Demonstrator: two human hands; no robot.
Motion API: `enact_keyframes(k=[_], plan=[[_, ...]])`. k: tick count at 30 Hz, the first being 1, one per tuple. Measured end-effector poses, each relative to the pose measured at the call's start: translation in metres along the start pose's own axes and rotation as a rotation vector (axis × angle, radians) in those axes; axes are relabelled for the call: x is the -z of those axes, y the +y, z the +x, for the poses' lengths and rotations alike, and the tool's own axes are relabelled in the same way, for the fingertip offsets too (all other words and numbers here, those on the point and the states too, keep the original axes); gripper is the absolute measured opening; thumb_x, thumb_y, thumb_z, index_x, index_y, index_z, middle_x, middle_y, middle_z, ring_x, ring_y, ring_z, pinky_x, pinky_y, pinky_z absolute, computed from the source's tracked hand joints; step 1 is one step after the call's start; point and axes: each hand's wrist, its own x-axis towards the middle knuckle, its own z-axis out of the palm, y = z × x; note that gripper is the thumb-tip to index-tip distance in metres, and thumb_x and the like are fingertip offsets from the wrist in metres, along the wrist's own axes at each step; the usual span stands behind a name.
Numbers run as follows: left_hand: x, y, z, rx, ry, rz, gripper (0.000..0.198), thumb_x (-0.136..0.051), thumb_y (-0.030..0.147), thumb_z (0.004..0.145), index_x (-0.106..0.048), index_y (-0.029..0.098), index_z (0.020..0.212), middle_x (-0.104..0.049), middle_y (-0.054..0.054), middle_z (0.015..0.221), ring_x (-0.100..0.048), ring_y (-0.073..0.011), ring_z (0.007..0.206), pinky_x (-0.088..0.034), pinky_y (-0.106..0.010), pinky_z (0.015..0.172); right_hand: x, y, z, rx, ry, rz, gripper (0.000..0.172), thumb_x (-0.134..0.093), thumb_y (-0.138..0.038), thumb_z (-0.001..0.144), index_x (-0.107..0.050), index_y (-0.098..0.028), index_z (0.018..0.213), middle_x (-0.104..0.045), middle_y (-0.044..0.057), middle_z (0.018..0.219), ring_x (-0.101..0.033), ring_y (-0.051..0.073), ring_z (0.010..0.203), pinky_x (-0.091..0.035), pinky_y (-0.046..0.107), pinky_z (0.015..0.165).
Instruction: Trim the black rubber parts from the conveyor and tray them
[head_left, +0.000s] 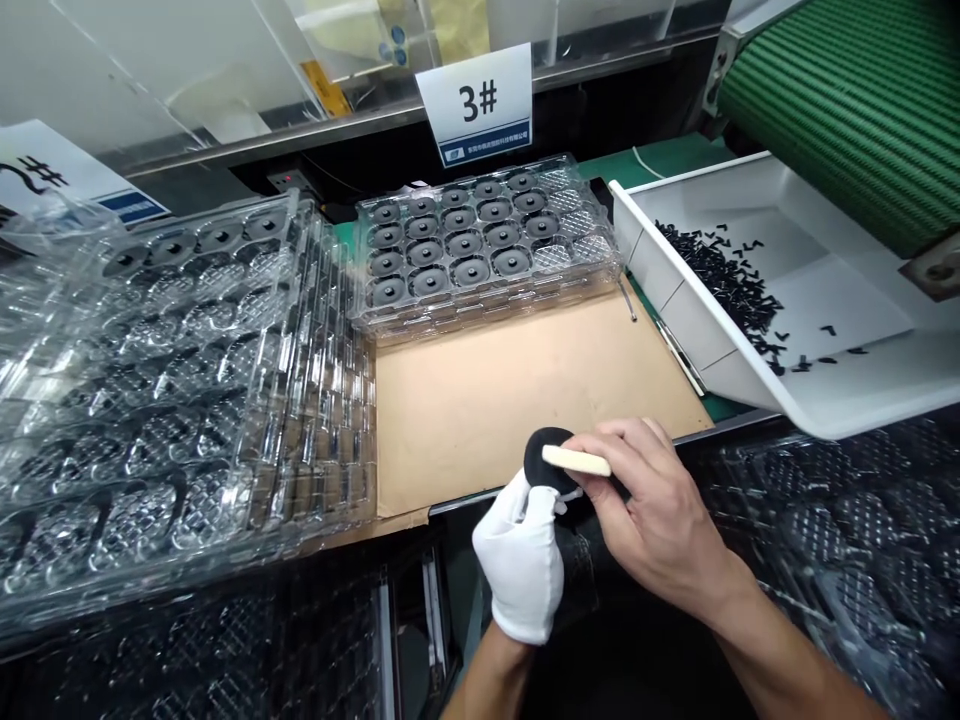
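Your bare right hand [652, 500], lower right of centre, has fingers clamped on a cream pad [581, 461] over the black disc [535, 460], just below centre; your gloved left hand [525, 570] grips its edge. Uneven pressure could tip it loose.
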Motion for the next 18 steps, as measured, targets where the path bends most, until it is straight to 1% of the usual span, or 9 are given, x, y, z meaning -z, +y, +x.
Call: enact_keyframes(k=[3, 4, 7, 9, 10, 12, 15, 16, 18], plan=[[0.001, -0.001, 0.002, -0.045, -0.033, 0.013, 0.021, -0.067, 0.028, 0.091, -0.073, 0.019, 0.074, -0.066, 0.003, 0.067, -0.055, -0.0108, 0.064, -0.048, -0.019, 0.064, 0.005, -0.004, 0.005, 0.003, -0.148, 0.090, 0.025, -0.055, -0.015, 0.102, -0.071, -0.027, 0.117, -0.066, 0.004, 0.106, -0.057, 0.022, 0.102, -0.046, 0.042, 0.091], [0.001, -0.001, 0.003, -0.047, -0.037, 0.003, 0.022, -0.067, 0.029, 0.092, -0.072, 0.019, 0.073, -0.065, 0.003, 0.067, -0.055, -0.0107, 0.064, -0.048, -0.019, 0.064, 0.006, -0.004, 0.005, -0.017, -0.147, 0.151, 0.024, -0.056, -0.017, 0.102, -0.072, -0.029, 0.116, -0.067, 0.003, 0.106, -0.058, 0.021, 0.102, -0.047, 0.040, 0.091], [0.001, 0.004, 0.002, 0.013, -0.019, -0.061, 0.019, -0.066, 0.027, 0.093, -0.076, 0.019, 0.079, -0.067, 0.004, 0.068, -0.059, -0.0110, 0.066, -0.048, -0.019, 0.066, 0.002, 0.008, 0.003, -0.190, 0.042, 0.319, 0.016, -0.064, -0.029, 0.100, -0.074, -0.029, 0.114, -0.069, 0.003, 0.110, -0.063, 0.020, 0.104, -0.051, 0.036, 0.091], [0.002, 0.009, 0.000, 0.048, -0.018, -0.088, 0.019, -0.065, 0.026, 0.093, -0.078, 0.019, 0.081, -0.070, 0.003, 0.069, -0.061, -0.0114, 0.067, -0.049, -0.020, 0.068, -0.006, 0.027, 0.001, -0.355, 0.159, 0.357, 0.021, -0.069, -0.038, 0.097, -0.074, -0.027, 0.115, -0.072, 0.004, 0.112, -0.067, 0.021, 0.103, -0.053, 0.035, 0.091], [0.003, 0.011, -0.001, 0.053, -0.017, -0.090, 0.019, -0.065, 0.026, 0.093, -0.079, 0.019, 0.082, -0.072, 0.003, 0.069, -0.062, -0.0115, 0.067, -0.049, -0.020, 0.069, -0.012, 0.038, 0.000, -0.428, 0.158, 0.355, 0.026, -0.069, -0.042, 0.096, -0.074, -0.025, 0.115, -0.074, 0.005, 0.112, -0.069, 0.022, 0.101, -0.054, 0.036, 0.089], [0.005, 0.013, -0.004, 0.044, -0.014, -0.079, 0.019, -0.066, 0.027, 0.094, -0.080, 0.019, 0.085, -0.074, 0.002, 0.071, -0.061, -0.0117, 0.066, -0.049, -0.021, 0.069, -0.025, 0.061, -0.001, -0.528, 0.087, 0.342, 0.033, -0.070, -0.046, 0.093, -0.073, -0.022, 0.115, -0.077, 0.007, 0.105, -0.071, 0.022, 0.093, -0.057, 0.036, 0.084], [0.007, 0.013, -0.007, 0.026, -0.002, -0.066, 0.021, -0.067, 0.029, 0.094, -0.078, 0.019, 0.079, -0.072, 0.003, 0.069, -0.061, -0.0120, 0.066, -0.048, -0.022, 0.068, -0.044, 0.085, -0.002, -0.571, -0.013, 0.310, 0.034, -0.070, -0.046, 0.091, -0.073, -0.019, 0.112, -0.078, 0.006, 0.094, -0.072, 0.021, 0.081, -0.059, 0.035, 0.076], [0.008, 0.012, -0.007, 0.023, 0.000, -0.064, 0.023, -0.067, 0.029, 0.094, -0.076, 0.018, 0.076, -0.070, 0.003, 0.068, -0.060, -0.0121, 0.066, -0.047, -0.022, 0.068, -0.048, 0.089, -0.002, -0.572, -0.018, 0.296, 0.035, -0.070, -0.045, 0.090, -0.073, -0.019, 0.113, -0.078, 0.007, 0.094, -0.072, 0.021, 0.079, -0.059, 0.035, 0.075], [0.009, 0.010, -0.007, 0.018, 0.007, -0.062, 0.025, -0.067, 0.030, 0.094, -0.073, 0.018, 0.073, -0.068, 0.003, 0.067, -0.059, -0.0121, 0.066, -0.046, -0.023, 0.068, -0.052, 0.091, -0.003, -0.577, 0.009, 0.257, 0.043, -0.070, -0.042, 0.090, -0.069, -0.017, 0.125, -0.076, 0.012, 0.109, -0.072, 0.020, 0.081, -0.060, 0.037, 0.077]])
